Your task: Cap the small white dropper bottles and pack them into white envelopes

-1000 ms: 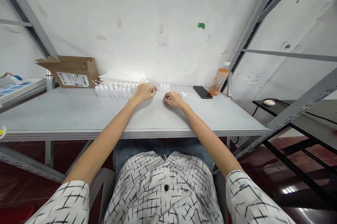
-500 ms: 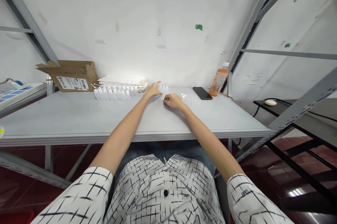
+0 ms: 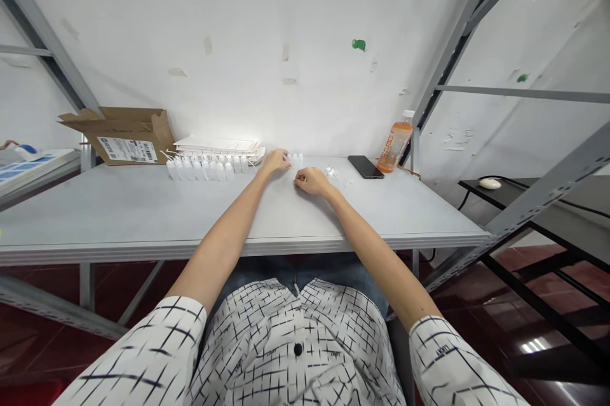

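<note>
My left hand (image 3: pixel 274 161) reaches to the back of the grey table (image 3: pixel 143 215), its fingertips curled at a small group of white bottles (image 3: pixel 296 159). My right hand (image 3: pixel 309 181) rests on the table just in front of them, fingers curled in a loose fist around something too small to name. A row of several more small white bottles (image 3: pixel 204 168) stands to the left of my left hand. A few small clear pieces (image 3: pixel 332 172) lie just right of my right hand.
A stack of flat white sheets (image 3: pixel 216 145) and an open cardboard box (image 3: pixel 124 133) sit at the back left. A black phone (image 3: pixel 365 166) and an orange drink bottle (image 3: pixel 395 143) stand at the back right. Grey shelf struts (image 3: pixel 448 56) frame the right side.
My left hand moved from the end of the bottle row rightwards and further back to the small group of bottles, and its fingers curled there. My right hand barely moved.
</note>
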`<state>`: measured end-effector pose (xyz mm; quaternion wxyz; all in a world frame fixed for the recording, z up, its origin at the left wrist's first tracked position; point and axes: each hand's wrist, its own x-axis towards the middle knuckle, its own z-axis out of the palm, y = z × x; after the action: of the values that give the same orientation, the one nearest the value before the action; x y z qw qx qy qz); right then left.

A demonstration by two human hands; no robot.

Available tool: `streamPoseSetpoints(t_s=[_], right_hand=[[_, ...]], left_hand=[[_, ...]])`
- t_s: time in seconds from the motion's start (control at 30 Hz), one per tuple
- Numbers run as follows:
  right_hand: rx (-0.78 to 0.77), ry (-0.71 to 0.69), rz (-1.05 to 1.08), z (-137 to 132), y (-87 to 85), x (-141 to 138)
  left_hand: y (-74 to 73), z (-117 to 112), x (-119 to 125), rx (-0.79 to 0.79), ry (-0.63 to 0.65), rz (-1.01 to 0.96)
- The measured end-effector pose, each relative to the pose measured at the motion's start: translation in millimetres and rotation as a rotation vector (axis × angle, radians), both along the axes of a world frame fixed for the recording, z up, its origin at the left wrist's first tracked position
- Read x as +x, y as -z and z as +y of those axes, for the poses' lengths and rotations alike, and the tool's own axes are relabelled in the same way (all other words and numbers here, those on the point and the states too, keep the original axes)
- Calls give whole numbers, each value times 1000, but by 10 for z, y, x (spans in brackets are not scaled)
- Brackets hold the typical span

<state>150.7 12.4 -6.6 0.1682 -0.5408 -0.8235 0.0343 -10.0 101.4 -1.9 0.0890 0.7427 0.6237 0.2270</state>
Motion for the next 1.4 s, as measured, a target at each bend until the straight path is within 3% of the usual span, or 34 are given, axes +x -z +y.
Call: streamPoseSetpoints(t_s=[0.43, 0.67, 0.9, 1.13, 1.4], right_hand=[[-7, 12, 28, 46, 3, 45], [97, 52, 180, 140, -65, 201], [380, 440, 254, 323, -210, 414], [155, 476, 198, 495, -72, 695], [120, 486, 97, 456, -27, 694]], left_hand=[[24, -80, -298, 1, -10, 16], [16, -188, -407, 42, 76, 1], [-119, -458, -411, 63, 268, 37], [-41, -674, -468, 20, 322, -30], [20, -715, -421, 87, 293, -25]])
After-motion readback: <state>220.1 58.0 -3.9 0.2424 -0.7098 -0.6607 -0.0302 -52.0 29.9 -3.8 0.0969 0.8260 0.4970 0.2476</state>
